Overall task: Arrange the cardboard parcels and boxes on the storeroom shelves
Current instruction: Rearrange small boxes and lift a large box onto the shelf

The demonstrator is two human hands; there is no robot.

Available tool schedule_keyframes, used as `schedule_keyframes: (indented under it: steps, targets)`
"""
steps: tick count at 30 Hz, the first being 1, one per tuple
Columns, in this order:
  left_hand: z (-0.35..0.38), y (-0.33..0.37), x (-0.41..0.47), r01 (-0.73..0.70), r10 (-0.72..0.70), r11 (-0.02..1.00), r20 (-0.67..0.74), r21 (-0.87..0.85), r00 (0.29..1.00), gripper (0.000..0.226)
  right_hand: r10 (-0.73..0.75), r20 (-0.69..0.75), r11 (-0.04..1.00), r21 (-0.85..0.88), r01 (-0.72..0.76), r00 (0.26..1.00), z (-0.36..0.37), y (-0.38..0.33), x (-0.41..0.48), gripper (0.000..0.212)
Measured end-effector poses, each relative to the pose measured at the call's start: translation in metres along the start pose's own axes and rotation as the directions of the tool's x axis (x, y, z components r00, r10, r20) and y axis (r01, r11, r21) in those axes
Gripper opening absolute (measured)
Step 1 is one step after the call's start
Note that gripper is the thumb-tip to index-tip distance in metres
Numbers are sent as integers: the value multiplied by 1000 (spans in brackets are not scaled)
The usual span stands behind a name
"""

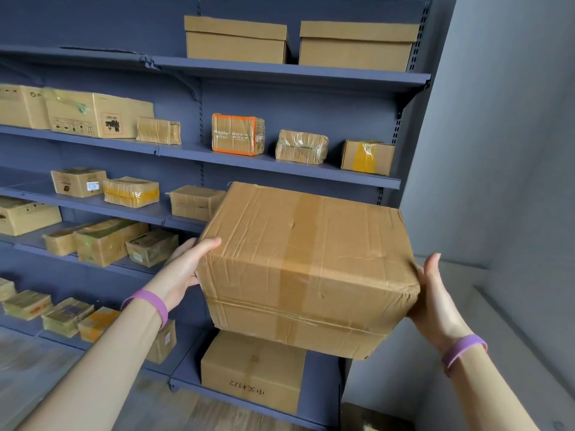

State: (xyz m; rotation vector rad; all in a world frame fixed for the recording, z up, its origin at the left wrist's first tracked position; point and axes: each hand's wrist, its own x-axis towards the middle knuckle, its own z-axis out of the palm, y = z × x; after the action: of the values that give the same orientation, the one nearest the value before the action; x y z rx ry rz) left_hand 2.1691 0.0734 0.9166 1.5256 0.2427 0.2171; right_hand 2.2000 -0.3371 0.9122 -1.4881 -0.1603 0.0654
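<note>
Cardboard box [308, 265] is mid-carry before the shelves [311, 174], left hand [186, 269] and right hand [435, 300] pressing flat against its sides; next it likely needs a wide free gap, entered level.

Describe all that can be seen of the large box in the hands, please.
The large box is brown cardboard, creased and dented, shut, with a wide strip of brown tape running over its top and down its near face. It is held in the air, tilted, in front of the shelves, above a smaller box on a low shelf. The left hand presses its left side, the right hand its right side.
</note>
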Motion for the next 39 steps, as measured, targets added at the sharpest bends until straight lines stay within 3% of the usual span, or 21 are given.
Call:
schedule_keyframes:
  steps: [2,4,6,9,12,16,22,27,30,32,34,39]
  targets:
    - [4,1,-3,-47,47,999,2,-20,999,48,8,-1,1000,-10,-8,1000,2,-2,-1,79]
    - [5,0,-4,-80,81,996,14,-47,997,35,9,-18,1000,-18,-9,1000,2,-7,0,72]
    - [2,-2,-4,-98,100,993,46,-59,994,44,6,-38,1000,-29,-7,999,-2,-11,2,82]
    - [-4,-5,-6,-102,106,994,135,-31,985,75,-25,-1,997,-67,25,1000,-7,-16,4,104]
    - [-3,-5,-6,-102,101,995,157,-5,982,85,-55,6,995,-79,55,998,-11,-12,4,120]
    - [2,6,-3,-60,59,998,96,7,994,91,-74,53,994,-71,78,996,-16,-4,1,121]
    - [5,27,1,-80,79,993,24,92,997,128,-69,120,990,-111,83,990,-20,9,-1,117]
    - [15,23,-2,-167,163,974,41,155,986,131,-101,117,982,-147,117,988,-17,16,0,111]
    - [11,18,-5,-193,189,976,47,98,981,116,-139,69,989,-43,142,988,-12,10,-4,103]
    - [9,14,-7,-205,201,975,52,83,978,117,-91,32,996,18,90,995,-7,7,-5,82]
    - [9,10,-9,-221,217,973,51,73,975,118,-25,-16,997,77,26,1000,-3,6,-2,79]
    - [9,-5,-13,-231,231,973,30,-5,972,92,46,4,984,171,-46,999,2,0,1,76]
